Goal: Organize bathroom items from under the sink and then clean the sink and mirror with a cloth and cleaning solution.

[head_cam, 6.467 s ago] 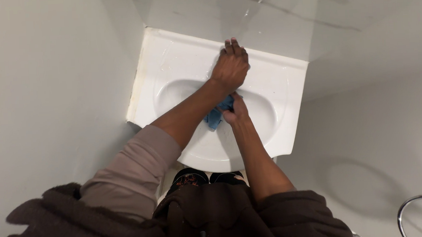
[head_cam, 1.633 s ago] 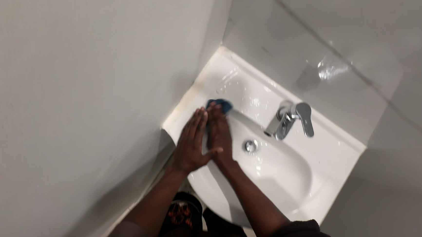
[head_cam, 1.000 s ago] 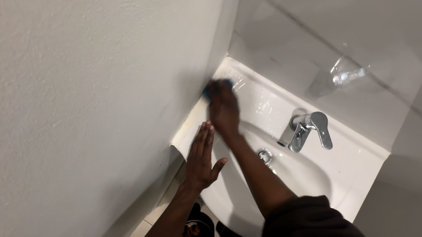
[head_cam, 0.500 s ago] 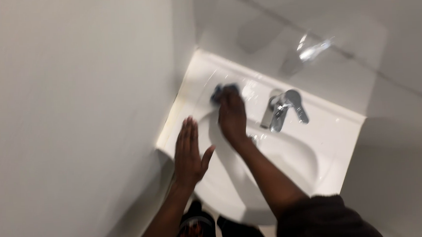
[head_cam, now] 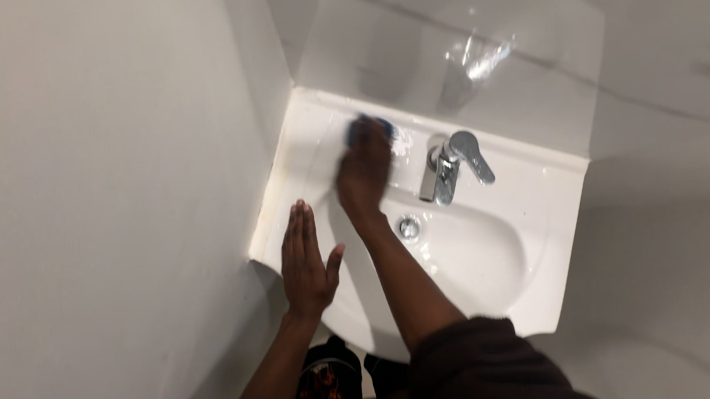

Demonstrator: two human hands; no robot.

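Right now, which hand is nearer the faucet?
Right. The right hand presses a blue cloth just left of the faucet; the left hand rests flat on the sink's front-left rim.

The sink (head_cam: 530, 238) is sitting in the corner, a wall running along its left edge and another behind it. The tap (head_cam: 445, 165) is standing on the sink's back ledge, the drain (head_cam: 408, 227) lying in the bowl just before it. I am pressing my right hand (head_cam: 364, 174) on a cloth (head_cam: 360, 126) on the ledge left of the tap. My left hand (head_cam: 305, 264) is lying flat on the sink's front left rim.
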